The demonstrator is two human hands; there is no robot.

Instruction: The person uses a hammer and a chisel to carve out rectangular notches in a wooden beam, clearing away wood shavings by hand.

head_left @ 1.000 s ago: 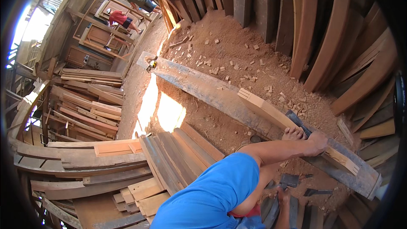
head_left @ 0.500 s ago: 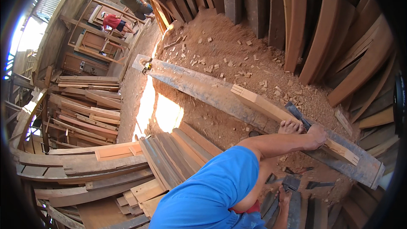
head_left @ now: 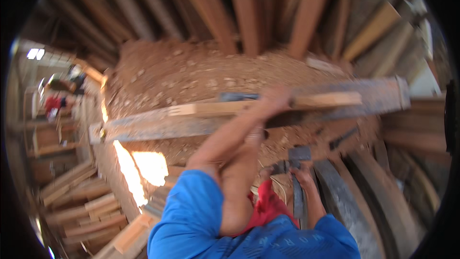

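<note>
Though it's blurring, the left hand [head_left: 278, 100] is apparently clenching a stiff-looking, flat dark metal chisel [head_left: 235, 97] (blade left of its fingers; grip behind).

Woodworking shop: planks [head_left: 98, 224] stacked, boards [head_left: 246, 14] lined in row, chips [head_left: 211, 82] littering brown ground [head_left: 139, 62].

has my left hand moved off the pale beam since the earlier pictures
No: the left hand is still at the pale beam, between its two ends, which lies on the long plank. The whole view has swung; blur leaves any small slide uncertain.
</note>
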